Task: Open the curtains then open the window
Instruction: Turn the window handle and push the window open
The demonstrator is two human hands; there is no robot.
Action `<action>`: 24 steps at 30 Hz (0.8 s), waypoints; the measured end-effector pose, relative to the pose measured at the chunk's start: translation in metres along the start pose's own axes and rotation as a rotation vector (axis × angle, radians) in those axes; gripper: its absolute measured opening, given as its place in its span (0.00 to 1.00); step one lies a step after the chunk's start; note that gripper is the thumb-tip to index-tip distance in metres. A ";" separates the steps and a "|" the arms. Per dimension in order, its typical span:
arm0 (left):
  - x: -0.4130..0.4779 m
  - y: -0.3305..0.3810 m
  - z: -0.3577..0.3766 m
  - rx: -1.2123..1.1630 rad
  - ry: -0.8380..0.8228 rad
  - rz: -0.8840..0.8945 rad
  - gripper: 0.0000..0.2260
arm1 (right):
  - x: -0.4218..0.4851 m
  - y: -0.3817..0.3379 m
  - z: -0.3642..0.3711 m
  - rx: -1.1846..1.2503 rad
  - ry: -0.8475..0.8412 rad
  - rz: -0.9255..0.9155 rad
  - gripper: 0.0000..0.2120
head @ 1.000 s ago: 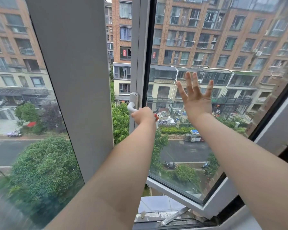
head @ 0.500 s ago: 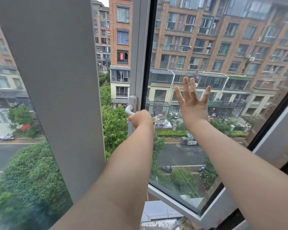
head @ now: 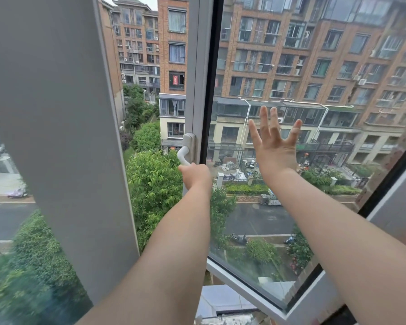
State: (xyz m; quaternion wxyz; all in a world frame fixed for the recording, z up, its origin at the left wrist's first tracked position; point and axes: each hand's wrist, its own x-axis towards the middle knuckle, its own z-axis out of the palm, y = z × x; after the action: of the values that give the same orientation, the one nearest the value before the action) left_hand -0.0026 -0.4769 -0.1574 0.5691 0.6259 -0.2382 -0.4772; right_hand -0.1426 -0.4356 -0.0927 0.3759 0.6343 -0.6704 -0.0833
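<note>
- Beyond the glass you face brick apartment blocks (head: 314,55), a wet street (head: 256,221) and green treetops (head: 155,181) far below; no curtain shows anywhere in your view, so that first step looks done.
- The fixed grey mullion (head: 56,127) fills your left side, and the gap between it and the window sash (head: 197,90) is wider than it was a second ago: more open air and foliage now show there, with the sash's lower corner swung out past the sill.
- That means the window is already open and you are only widening it; judge when it is far enough, since your arms are near full stretch.
- Your right hand (head: 275,146) lies flat against the pane, fingers spread wide apart, pushing.
- Your left hand (head: 195,175) is closed around the lower end of the white handle (head: 185,152); the fingers themselves are hidden behind the fist, so the exact hold is probably a full wrap, though you cannot confirm it.
</note>
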 end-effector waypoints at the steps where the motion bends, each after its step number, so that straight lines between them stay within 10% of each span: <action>1: 0.001 -0.001 0.000 0.028 -0.012 0.016 0.15 | -0.001 0.000 0.000 0.008 -0.007 -0.002 0.51; 24: 0.047 -0.020 -0.015 0.584 0.097 0.294 0.14 | 0.007 0.000 0.003 0.044 0.036 0.014 0.52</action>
State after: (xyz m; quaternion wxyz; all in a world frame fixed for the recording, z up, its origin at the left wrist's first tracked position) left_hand 0.0256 -0.5049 -0.1928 0.4391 0.7433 -0.4256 -0.2711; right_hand -0.1437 -0.4433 -0.0926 0.3744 0.6393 -0.6694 -0.0545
